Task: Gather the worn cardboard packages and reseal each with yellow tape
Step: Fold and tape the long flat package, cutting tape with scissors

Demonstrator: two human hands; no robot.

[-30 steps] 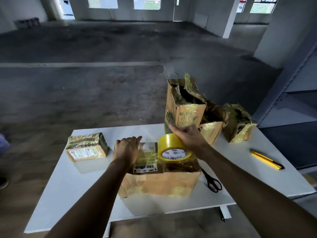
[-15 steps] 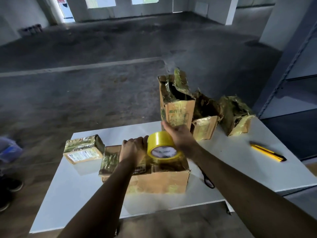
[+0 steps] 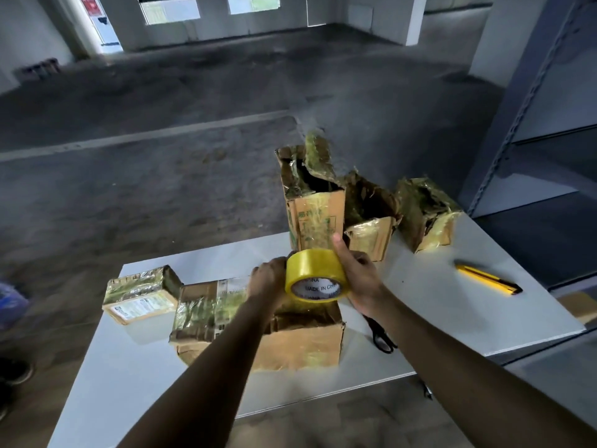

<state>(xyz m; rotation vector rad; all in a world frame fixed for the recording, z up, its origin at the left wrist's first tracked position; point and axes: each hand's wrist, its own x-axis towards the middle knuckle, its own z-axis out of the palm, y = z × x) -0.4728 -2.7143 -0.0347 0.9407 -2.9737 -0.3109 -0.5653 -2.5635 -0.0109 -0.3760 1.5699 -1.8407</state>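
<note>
at table (image 3: 436,305) left: small taped package (image 3: 142,297); centre: worn cardboard box (image 3: 290,344); above it, left hand (image 3: 266,282) curled, grip unclear, against yellow tape roll (image 3: 315,274), clasped by right hand (image 3: 360,278). step: likely freeing tape end; next: strip across box seam.

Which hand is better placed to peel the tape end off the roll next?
Left, probably: the left hand sits at the left edge of the tape roll, while the right hand grips the roll, holding it steady.
</note>
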